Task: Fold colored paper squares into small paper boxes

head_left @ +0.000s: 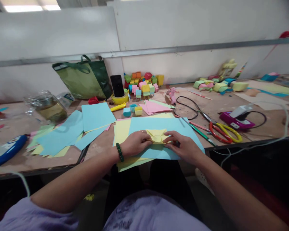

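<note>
A small folded piece of yellow paper (156,135) lies between my hands, with creases and raised edges. My left hand (138,142), a green bead bracelet on its wrist, pinches the left end of it. At the right end, my right hand (183,145) grips it between thumb and fingers. Beneath both hands is a light blue sheet (180,128) on top of yellow sheets (121,131), which jut past the table's front edge. Just behind the sheets sit a small blue paper box (126,112) and a yellow paper box (138,111).
Scissors (221,131), a green pencil (199,131) and a purple power strip (236,120) lie to the right. Blue paper sheets (62,134), a jar (48,106) and a blue tape dispenser (11,149) are left. Behind stand a phone (117,86), a bag (86,78) and several folded paper cubes (144,84).
</note>
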Available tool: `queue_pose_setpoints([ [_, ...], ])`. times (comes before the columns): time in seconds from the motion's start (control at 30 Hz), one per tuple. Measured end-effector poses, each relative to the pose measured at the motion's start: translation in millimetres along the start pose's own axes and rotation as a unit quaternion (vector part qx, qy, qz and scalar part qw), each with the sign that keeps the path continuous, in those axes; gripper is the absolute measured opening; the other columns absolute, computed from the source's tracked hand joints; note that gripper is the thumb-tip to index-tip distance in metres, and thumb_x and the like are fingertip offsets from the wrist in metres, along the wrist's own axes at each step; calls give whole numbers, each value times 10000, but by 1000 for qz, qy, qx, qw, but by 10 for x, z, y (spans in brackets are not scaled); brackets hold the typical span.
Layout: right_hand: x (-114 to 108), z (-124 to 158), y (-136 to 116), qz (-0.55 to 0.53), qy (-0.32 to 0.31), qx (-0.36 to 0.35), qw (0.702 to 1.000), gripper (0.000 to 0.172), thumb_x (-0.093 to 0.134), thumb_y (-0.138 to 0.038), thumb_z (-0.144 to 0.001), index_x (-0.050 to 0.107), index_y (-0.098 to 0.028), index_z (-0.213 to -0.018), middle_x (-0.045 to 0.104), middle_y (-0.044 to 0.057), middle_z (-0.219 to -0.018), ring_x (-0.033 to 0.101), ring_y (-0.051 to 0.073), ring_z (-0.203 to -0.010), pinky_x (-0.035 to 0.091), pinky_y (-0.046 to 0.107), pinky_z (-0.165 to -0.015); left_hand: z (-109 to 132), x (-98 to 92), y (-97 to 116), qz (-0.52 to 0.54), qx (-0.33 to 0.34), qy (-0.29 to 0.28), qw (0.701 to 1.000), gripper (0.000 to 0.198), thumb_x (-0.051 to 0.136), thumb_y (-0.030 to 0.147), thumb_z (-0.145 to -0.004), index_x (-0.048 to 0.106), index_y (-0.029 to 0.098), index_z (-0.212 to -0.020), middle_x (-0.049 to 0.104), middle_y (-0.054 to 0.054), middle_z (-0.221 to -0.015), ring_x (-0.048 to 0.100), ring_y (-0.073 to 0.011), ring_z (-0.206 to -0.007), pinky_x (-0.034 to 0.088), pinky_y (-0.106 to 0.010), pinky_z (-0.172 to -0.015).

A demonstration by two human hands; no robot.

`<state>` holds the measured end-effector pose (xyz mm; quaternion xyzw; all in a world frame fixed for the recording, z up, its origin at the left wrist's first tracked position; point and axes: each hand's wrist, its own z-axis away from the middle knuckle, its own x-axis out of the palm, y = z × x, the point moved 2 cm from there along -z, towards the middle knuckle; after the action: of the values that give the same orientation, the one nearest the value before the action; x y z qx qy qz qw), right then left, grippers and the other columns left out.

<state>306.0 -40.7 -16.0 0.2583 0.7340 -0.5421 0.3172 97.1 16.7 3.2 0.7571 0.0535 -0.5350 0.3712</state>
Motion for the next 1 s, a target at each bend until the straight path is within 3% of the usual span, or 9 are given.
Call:
queue_pose_setpoints([
  [0.1,-21,-67,-2,-24,35,48,998,280,570,-348,-834,561,-225,-1086,711,2,-758,614,156,-622,472,274,-610,-47,-7,-53,23,-74,6,997,255,485,302,-894,625,161,-734,589,-1,-690,520,-131,-658,408,-245,-623],
  [0.17,-31,-101,6,-1,57,82,995,318,587,-346,-812,557,-215,-1100,672,-10,-699,591,155,-591,448,266,-569,-69,4,-78,16,-111,12,994,176,508,296,-868,631,172,-861,582,11,-677,516,-135,-633,400,-252,-601],
  [0.23,-28,-121,21,46,59,102,992,369,601,-318,-792,539,-216,-1141,643,-22,-688,577,154,-585,425,264,-554,-78,24,-79,-14,-123,27,992,217,547,279,-833,597,181,-1021,590,9,-721,536,-149,-655,420,-265,-616],
  [0.33,-15,-124,26,114,54,85,988,309,586,-289,-800,554,-238,-1103,633,-8,-776,567,145,-599,402,262,-559,-58,56,-29,-107,-74,64,989,272,550,253,-839,556,192,-1104,593,-48,-950,566,-171,-770,458,-289,-669],
  [0.43,-2,-114,-21,160,46,68,984,198,541,-321,-847,575,-231,-1020,632,27,-894,585,155,-667,387,268,-579,-17,101,52,-212,43,44,975,162,477,189,-891,615,207,-972,576,-66,-1021,556,-194,-870,462,-303,-712],
  [0.53,10,-112,-115,210,31,96,973,375,535,-477,-848,550,-207,-1108,635,67,-950,608,207,-740,361,285,-575,22,130,106,-275,130,-6,953,217,455,165,-906,625,212,-1033,604,-60,-920,545,-217,-869,452,-332,-729],
  [0.63,17,-124,-205,248,17,122,961,575,544,-539,-822,474,-184,-1268,623,116,-1067,620,256,-837,358,299,-599,51,120,129,-305,147,-13,941,283,462,177,-907,581,199,-1164,619,-73,-924,547,-228,-860,442,-353,-724],
  [0.73,0,-140,-223,243,2,138,960,666,547,-526,-820,394,-179,-1368,597,138,-1167,615,275,-919,377,313,-655,87,110,141,-321,156,-18,934,269,458,185,-909,590,183,-1144,626,-89,-938,548,-230,-861,432,-367,-734],
  [1.0,-106,-165,-107,180,-25,163,970,811,585,-553,-780,306,-205,-1457,652,83,-1030,617,241,-845,379,292,-640,133,100,144,-300,138,-19,944,277,483,184,-885,581,190,-1145,606,-96,-976,529,-235,-883,422,-363,-736],
])
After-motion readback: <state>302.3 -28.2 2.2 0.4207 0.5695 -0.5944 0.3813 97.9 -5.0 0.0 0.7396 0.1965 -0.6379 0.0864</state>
